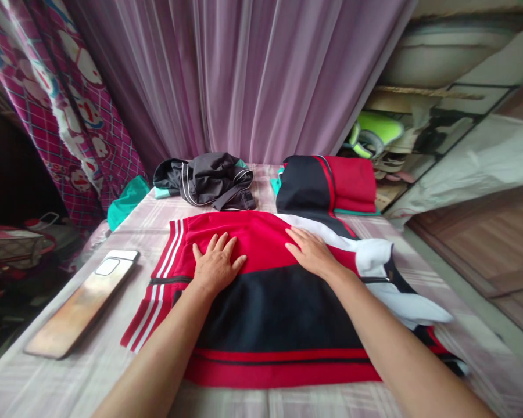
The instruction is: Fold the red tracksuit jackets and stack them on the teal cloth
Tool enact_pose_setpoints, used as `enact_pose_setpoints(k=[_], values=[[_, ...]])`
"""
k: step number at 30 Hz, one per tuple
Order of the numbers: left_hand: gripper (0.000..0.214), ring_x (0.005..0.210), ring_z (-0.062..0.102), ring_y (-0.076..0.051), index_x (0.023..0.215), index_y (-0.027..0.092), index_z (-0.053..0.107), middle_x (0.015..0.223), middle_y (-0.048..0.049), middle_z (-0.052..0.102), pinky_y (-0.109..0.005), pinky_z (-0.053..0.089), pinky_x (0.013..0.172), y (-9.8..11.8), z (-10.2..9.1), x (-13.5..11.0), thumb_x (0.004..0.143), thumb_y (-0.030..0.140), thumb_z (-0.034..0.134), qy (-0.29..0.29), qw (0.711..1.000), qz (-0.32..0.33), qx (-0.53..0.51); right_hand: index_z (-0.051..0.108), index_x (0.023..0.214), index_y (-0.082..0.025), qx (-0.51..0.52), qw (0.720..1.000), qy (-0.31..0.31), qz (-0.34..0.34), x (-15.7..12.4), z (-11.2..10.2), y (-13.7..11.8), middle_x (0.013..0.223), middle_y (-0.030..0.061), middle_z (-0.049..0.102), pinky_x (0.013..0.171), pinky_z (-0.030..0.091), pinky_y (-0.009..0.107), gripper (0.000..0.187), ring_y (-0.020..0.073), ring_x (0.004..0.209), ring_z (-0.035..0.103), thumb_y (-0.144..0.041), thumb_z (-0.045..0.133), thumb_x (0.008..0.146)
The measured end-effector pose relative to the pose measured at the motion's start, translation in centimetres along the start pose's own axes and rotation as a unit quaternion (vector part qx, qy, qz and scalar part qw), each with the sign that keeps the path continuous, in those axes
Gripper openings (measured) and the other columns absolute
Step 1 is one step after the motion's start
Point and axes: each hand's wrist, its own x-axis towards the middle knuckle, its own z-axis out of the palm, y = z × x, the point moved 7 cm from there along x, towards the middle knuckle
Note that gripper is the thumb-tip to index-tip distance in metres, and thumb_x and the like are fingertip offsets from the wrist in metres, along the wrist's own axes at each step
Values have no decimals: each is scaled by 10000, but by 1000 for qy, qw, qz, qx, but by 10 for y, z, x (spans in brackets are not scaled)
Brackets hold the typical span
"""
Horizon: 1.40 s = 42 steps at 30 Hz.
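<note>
A red and black jacket (287, 313) with white parts and a striped red edge lies spread flat before me. My left hand (215, 264) rests palm down on its red part at the left, fingers spread. On the same red part, further right, my right hand (309, 252) lies flat with its fingers stretched out. White cloth (375, 258) shows at the jacket's right side, along with a piece of dark zip. Just beyond the jacket sits a folded red and black garment (322, 186) with green edges; a dark strip of cloth between the two overlaps the white.
A crumpled dark grey garment (209, 180) with white piping lies at the back left of the cloth-covered table (157, 383). A phone (87, 302) lies near the left edge. Purple curtains (244, 75) hang behind, and a rack (457, 116) stands at the right.
</note>
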Motion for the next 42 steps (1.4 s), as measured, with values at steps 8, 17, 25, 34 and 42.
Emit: enact_pose_setpoints(k=[8,17,25,34,42], values=[[573,1492,275,-373,1489,319,439,1612,-87,357,-802,162,1094,-1,-1,3,968,554,397,-7,1000,-3,23,702,1234,-205,-75,981,85,156,-46,-20,92,1353,138,634,1034,476,410,384,268,1219,604,-293,449,959],[584,1492,273,-368,1502,316,421,1618,-89,343,-797,168,1095,-3,-1,4,969,551,380,-13,999,-11,39,699,1227,-208,-80,961,97,248,-40,-26,106,1362,167,615,996,463,496,402,317,1238,565,-347,442,951],[593,1499,256,-371,1512,322,407,1629,-69,321,-791,168,1106,-6,2,5,970,561,374,-17,999,-8,46,746,1093,-229,14,992,95,85,-41,-29,53,1176,81,722,998,468,367,325,230,1114,623,-257,467,929],[574,1486,284,-381,1498,325,433,1614,-70,354,-782,181,1111,-6,1,7,972,549,383,-10,999,-2,49,739,1110,-199,10,979,103,176,-44,-31,77,1258,99,688,1052,437,398,330,250,1191,589,-226,485,902],[596,1482,289,-386,1509,293,420,1610,-81,362,-786,209,1097,-9,5,8,975,552,361,-2,998,10,68,723,1171,-217,78,993,88,15,-37,-40,-10,1263,86,693,1046,453,385,330,222,1166,616,-259,485,947]])
